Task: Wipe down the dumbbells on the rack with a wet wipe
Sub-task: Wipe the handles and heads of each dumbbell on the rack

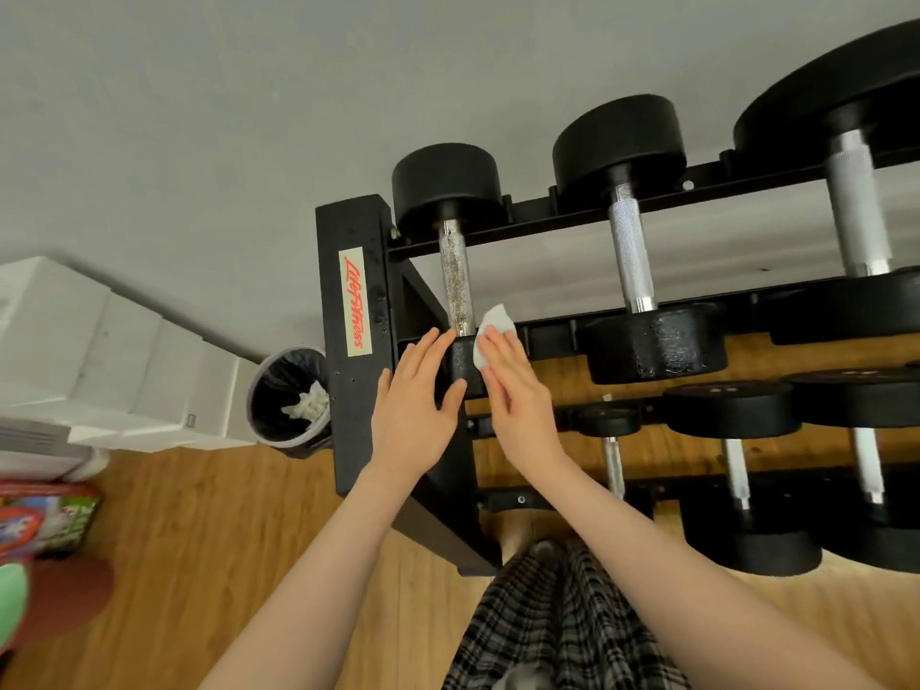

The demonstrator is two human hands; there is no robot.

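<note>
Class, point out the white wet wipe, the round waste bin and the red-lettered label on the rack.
White wet wipe (490, 327): head view, upper free corner.
Round black-lined waste bin (259, 385): head view, left rim.
Red-lettered rack label (354, 301): head view, middle.

**Matt black, bright steel, warm wood**

The rack (348, 271) is black painted metal with a slightly speckled finish. The smallest dumbbell (450, 231) has matt black heads and a rough knurled metal handle; the next dumbbell (630, 251) shows shinier knurled chrome. The wet wipe (490, 336) looks like soft white cloth. The floor (199, 530) is smooth wood; the bin liner (279, 385) is glossy black plastic.
</note>
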